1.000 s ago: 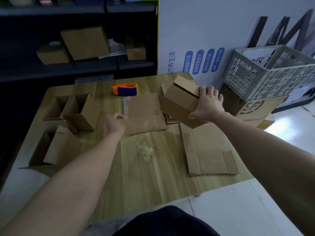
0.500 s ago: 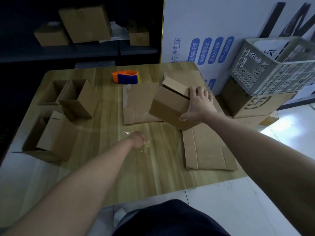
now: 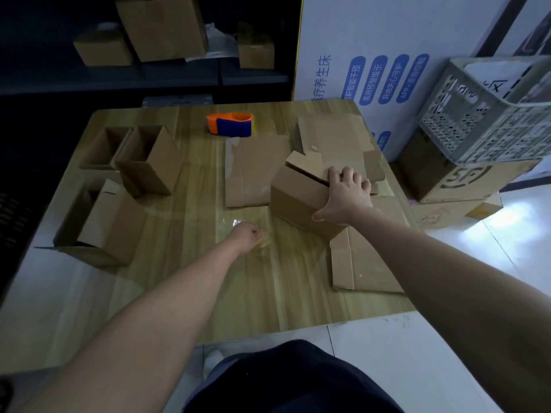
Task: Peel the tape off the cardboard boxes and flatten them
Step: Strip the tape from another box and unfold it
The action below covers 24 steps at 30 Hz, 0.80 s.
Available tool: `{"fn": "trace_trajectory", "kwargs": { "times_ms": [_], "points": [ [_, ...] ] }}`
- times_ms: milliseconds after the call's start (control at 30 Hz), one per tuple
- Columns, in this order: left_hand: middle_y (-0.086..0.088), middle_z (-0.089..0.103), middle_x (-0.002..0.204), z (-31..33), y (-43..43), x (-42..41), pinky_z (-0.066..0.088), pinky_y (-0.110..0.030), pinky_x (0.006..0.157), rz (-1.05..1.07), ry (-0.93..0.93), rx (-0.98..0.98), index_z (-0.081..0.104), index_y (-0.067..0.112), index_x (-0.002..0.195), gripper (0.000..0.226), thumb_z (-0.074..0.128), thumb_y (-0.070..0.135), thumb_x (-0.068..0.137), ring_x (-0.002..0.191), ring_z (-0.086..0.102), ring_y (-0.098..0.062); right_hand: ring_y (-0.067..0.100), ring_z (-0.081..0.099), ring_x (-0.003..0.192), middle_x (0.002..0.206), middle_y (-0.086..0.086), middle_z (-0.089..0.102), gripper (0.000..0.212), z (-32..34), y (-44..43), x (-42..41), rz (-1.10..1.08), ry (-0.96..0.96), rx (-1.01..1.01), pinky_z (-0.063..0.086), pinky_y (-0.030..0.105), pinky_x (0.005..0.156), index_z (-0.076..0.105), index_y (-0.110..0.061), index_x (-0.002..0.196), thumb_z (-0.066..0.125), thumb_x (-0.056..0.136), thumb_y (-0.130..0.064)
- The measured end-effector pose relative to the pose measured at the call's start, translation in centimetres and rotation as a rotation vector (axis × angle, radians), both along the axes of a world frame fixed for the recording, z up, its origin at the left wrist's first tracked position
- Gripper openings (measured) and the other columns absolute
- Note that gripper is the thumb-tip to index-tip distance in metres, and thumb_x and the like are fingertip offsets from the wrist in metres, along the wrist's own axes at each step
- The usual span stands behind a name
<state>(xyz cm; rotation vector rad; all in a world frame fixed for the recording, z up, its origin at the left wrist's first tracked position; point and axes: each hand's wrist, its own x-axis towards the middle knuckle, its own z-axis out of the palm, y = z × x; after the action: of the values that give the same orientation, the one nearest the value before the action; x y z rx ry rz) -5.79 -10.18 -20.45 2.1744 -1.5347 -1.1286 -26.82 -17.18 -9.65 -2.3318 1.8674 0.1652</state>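
Note:
My right hand [image 3: 346, 195] grips the top edge of a brown cardboard box [image 3: 298, 198] that stands tilted on the wooden table [image 3: 185, 281], one top flap raised. Left of it, my left hand [image 3: 246, 234] is curled into a fist and rests on the table against a crumpled wad of clear tape [image 3: 266, 240], which it seems to pinch. Flattened cardboard lies around the box: one sheet [image 3: 253, 171] behind it, one [image 3: 366, 263] to the front right, one [image 3: 334, 135] at the back.
Three open boxes [image 3: 149, 162] [image 3: 101, 147] [image 3: 104, 222] stand on the table's left side. An orange and blue tape dispenser [image 3: 231, 124] sits at the back. Right of the table a grey crate [image 3: 489, 108] rests on stacked cartons [image 3: 459, 180]. Dark shelves behind hold more boxes [image 3: 161, 25].
My left fist moved from beside the flattened sheet back and right onto the tape wad. My right hand brought the box lower and nearer to me.

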Motion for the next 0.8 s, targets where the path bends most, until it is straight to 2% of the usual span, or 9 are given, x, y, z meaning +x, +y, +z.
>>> {"fn": "trace_trajectory", "kwargs": {
  "times_ms": [100,200,300,367,433,500,600,700,800],
  "points": [
    [-0.012,0.065,0.107,-0.2,0.1,0.6,0.041,-0.012,0.074,0.213,0.094,-0.069,0.069,-0.001,0.104,0.019,0.055,-0.001,0.090,0.103,0.059,-0.022,0.036,0.025,0.136,0.143,0.013,0.028,0.112,0.0,-0.2,0.8,0.000,0.010,-0.001,0.009,0.059,0.114,0.013,-0.020,0.146,0.078,0.063,-0.058],
    [-0.016,0.066,0.105,0.1,-0.2,0.7,0.040,0.000,0.054,0.357,0.192,-0.053,0.068,0.001,0.087,0.020,0.052,-0.012,0.086,0.092,0.057,-0.018,0.035,0.020,0.139,0.146,0.011,0.026,0.112,0.1,0.1,1.7,0.035,0.025,-0.026,0.002,0.060,0.114,0.010,-0.022,0.148,0.073,0.065,-0.063],
    [-0.019,0.067,0.111,0.5,-0.4,1.1,0.044,-0.011,0.065,0.383,0.263,-0.032,0.065,0.006,0.073,0.025,0.053,-0.013,0.084,0.095,0.061,-0.021,0.034,0.021,0.139,0.145,0.010,0.030,0.091,0.6,1.2,2.9,0.158,-0.026,-0.176,0.000,0.056,0.115,0.025,-0.018,0.145,0.068,0.074,-0.057],
    [-0.020,0.066,0.113,0.5,-0.4,1.5,0.044,-0.013,0.062,0.358,0.269,-0.007,0.066,0.006,0.079,0.021,0.056,-0.012,0.085,0.090,0.056,-0.017,0.034,0.034,0.132,0.136,0.012,0.045,0.060,0.7,2.2,4.1,0.353,-0.086,-0.337,0.013,0.054,0.114,0.047,-0.013,0.135,0.064,0.083,-0.038],
    [-0.019,0.066,0.115,0.3,-0.4,2.1,0.045,-0.009,0.056,0.351,0.301,-0.003,0.070,-0.003,0.089,0.015,0.059,-0.012,0.083,0.091,0.055,-0.016,0.036,0.051,0.117,0.121,0.015,0.059,0.036,0.1,3.0,5.8,0.548,-0.164,-0.388,0.035,0.051,0.101,0.062,-0.007,0.120,0.060,0.086,-0.018],
    [-0.019,0.066,0.116,0.2,-0.5,2.6,0.047,-0.009,0.066,0.310,0.338,-0.005,0.068,-0.008,0.102,0.020,0.061,-0.011,0.083,0.093,0.056,-0.017,0.032,0.051,0.115,0.122,0.013,0.060,0.032,-1.3,3.6,7.5,0.614,-0.127,-0.149,0.041,0.044,0.098,0.062,-0.007,0.121,0.050,0.092,-0.012],
    [-0.019,0.065,0.116,0.3,-0.4,3.7,0.046,-0.026,0.093,0.257,0.382,0.020,0.066,-0.009,0.108,0.025,0.058,-0.012,0.084,0.096,0.055,-0.017,0.025,0.039,0.130,0.140,0.008,0.047,0.045,-4.2,3.8,9.2,0.530,0.032,0.227,0.036,0.038,0.107,0.050,-0.018,0.137,0.041,0.094,-0.011],
    [-0.013,0.065,0.109,-0.1,0.5,4.8,0.047,-0.026,0.089,0.230,0.423,0.058,0.067,-0.005,0.109,0.028,0.053,-0.013,0.087,0.098,0.057,-0.018,0.026,0.025,0.140,0.154,0.002,0.029,0.054,-6.2,4.1,10.3,0.534,0.184,0.406,0.026,0.034,0.113,0.035,-0.021,0.147,0.037,0.095,-0.007],
    [-0.009,0.065,0.109,-0.4,1.1,5.6,0.045,-0.022,0.082,0.225,0.467,0.098,0.067,0.001,0.111,0.030,0.051,-0.009,0.088,0.099,0.056,-0.015,0.026,0.013,0.145,0.160,-0.010,0.012,0.059,-7.2,4.3,11.3,0.576,0.276,0.459,0.017,0.032,0.115,0.023,-0.021,0.152,0.030,0.096,-0.004]
  ]
}}
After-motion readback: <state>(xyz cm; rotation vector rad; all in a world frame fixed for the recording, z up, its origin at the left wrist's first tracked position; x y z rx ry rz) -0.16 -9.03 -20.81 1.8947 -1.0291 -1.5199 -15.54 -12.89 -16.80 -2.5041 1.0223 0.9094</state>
